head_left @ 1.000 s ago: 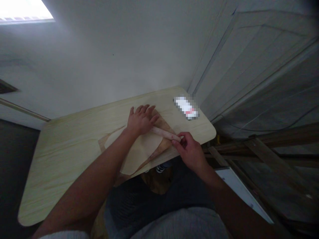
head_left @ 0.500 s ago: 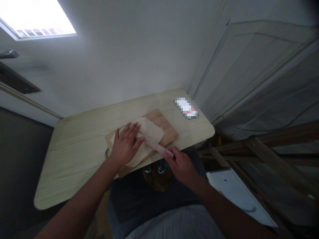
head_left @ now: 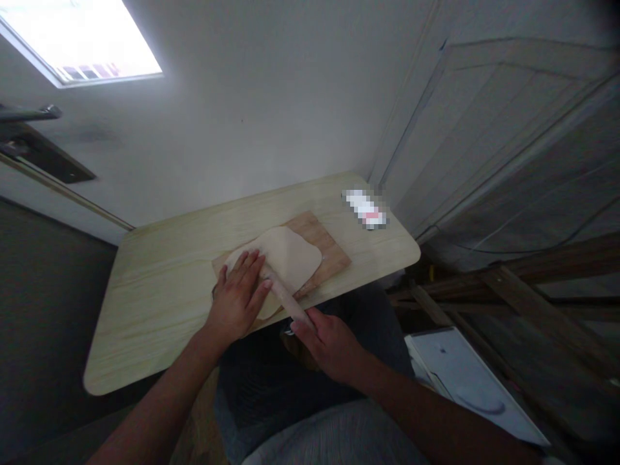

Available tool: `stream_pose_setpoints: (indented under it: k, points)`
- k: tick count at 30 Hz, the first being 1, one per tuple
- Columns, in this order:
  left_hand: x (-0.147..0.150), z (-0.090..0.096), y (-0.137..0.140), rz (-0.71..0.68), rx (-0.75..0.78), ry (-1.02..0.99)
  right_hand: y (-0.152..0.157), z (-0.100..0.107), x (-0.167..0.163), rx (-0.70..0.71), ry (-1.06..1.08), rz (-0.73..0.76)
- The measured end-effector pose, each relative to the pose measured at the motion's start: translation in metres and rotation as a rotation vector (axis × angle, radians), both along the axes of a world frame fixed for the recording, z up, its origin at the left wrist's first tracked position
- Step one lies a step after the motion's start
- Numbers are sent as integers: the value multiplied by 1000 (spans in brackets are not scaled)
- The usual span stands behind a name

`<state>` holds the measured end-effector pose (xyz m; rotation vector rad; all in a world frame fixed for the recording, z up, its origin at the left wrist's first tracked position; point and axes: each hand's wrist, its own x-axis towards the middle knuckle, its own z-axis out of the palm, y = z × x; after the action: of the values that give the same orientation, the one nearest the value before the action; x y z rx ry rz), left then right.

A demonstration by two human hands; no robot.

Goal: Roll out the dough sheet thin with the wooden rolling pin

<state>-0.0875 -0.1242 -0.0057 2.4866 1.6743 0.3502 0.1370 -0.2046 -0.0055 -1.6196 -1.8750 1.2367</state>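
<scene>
A wide, thin sheet of pale dough covers much of a wooden board. Across the dough lies a light wooden rolling pin, slanting from the board's middle toward my body. My right hand is closed around its near end, just off the table edge. Over the far end of the pin rests my left hand, its fingers stretched out flat and its thumb apart. The palm hides that end of the pin and the left part of the dough.
The board sits on a pale wood-grain table against a white door with a metal handle. A pixelated flat object lies at the table's right end. Lower right, a white panel stands near wooden beams.
The rolling pin and my right hand have come closer to my body and a little left. My left hand has shifted slightly left and down, its fingers closer together. The view has moved slightly.
</scene>
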Motion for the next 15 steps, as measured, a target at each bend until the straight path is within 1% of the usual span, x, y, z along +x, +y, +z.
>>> stream_pose_setpoints:
  k: [5, 10, 15]
  points:
    - [32, -4, 20, -54, 42, -7, -2, -5, 0, -37, 51, -23]
    - [68, 4, 43, -176, 10, 31, 1, -7, 9, -106, 96, -70]
    - [109, 7, 62, -228, 25, 46, 1, -14, 20, -114, 194, -139]
